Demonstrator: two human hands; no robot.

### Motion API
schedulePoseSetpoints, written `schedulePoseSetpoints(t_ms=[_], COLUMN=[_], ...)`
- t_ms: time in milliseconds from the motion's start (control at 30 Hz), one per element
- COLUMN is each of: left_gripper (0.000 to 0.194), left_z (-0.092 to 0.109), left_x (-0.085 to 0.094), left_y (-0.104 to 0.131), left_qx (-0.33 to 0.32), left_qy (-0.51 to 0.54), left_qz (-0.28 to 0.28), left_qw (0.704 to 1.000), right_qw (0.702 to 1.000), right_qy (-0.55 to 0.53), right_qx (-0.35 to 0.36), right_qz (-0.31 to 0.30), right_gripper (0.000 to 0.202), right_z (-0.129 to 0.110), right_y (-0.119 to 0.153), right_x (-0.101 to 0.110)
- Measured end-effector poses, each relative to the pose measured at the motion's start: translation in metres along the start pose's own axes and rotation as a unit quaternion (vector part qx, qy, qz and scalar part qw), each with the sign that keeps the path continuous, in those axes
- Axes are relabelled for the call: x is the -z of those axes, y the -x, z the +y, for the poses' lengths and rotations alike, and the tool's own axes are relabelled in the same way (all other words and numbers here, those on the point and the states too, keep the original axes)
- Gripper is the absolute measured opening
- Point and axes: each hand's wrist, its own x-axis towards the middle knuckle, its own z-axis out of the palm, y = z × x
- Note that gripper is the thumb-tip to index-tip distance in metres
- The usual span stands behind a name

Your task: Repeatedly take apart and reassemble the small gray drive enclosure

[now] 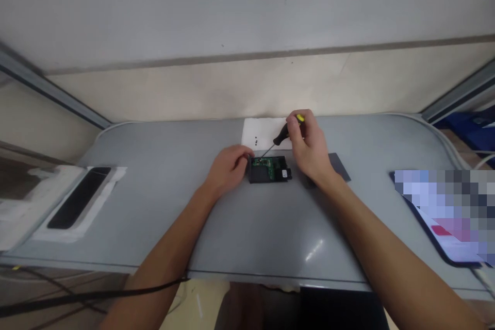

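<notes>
My right hand (311, 147) is closed around the black and yellow handle of a screwdriver (283, 134). The blade slants down to the left, its tip at the upper edge of an open black plastic case (260, 181). A green circuit board (271, 169) shows inside this case, with a small white label at its right end. My left hand (230, 167) grips the case's left end, fingers bent at its upper left corner. Behind it lies a white sheet of paper (249, 126) with several tiny dark screws (256, 141). A flat dark cover (339, 166) rests partly beneath my right hand and wrist.
A black phone (79, 198) lies on white paper at the left of the grey table (162, 206). On the right stands a tablet-like screen (444, 232), partly pixelated. A pale wall panel (193, 90) bounds the back. A black cable (96, 295) crosses the lower left.
</notes>
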Motion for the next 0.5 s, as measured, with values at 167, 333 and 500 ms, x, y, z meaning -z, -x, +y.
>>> schedulePoseSetpoints(t_ms=[167,333,500], left_gripper=[0.034,0.034,0.028], left_z=[-0.001,-0.002,0.000], left_x=[0.002,0.000,-0.001], left_y=[-0.001,-0.002,-0.002], left_qx=[-0.037,-0.044,-0.053], left_qy=[0.014,0.030,0.016], left_qz=[-0.032,-0.046,-0.040], left_qw=[0.999,0.998,0.998], right_qw=[1.000,0.999,0.997], right_qy=[0.006,0.000,-0.004], right_qx=[0.007,0.005,0.017], right_qz=[-0.016,-0.038,-0.072], right_gripper=[0.027,0.024,0.021], right_z=[-0.006,-0.016,-0.028], right_y=[0.002,0.005,0.008], right_x=[-0.001,-0.005,-0.010])
